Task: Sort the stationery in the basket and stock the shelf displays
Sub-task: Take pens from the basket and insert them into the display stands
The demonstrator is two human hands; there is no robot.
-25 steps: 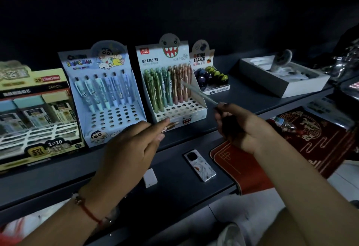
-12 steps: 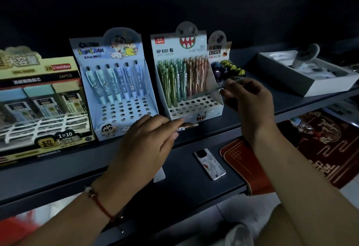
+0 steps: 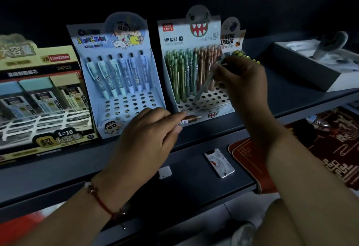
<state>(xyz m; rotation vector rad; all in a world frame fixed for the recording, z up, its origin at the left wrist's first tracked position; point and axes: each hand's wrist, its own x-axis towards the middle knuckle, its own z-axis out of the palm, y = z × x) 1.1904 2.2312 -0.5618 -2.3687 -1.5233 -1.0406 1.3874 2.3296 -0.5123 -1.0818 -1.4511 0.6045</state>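
On a dim grey shelf [image 3: 291, 100] the right hand [image 3: 240, 82] pinches a pale green pencil [image 3: 206, 80] by its upper end, its long axis slanting down and left so the tip sits at a free hole in the monster-face display box [image 3: 196, 32]. The left hand [image 3: 147, 139], nearer and lower, grips a brown pencil [image 3: 191, 118] lying flat, pointing right along the box's front edge.

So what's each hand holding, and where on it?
The right hand pinches a teal pencil near its top end, tip at the holder's holes. The left hand grips brown pencils by their back part.
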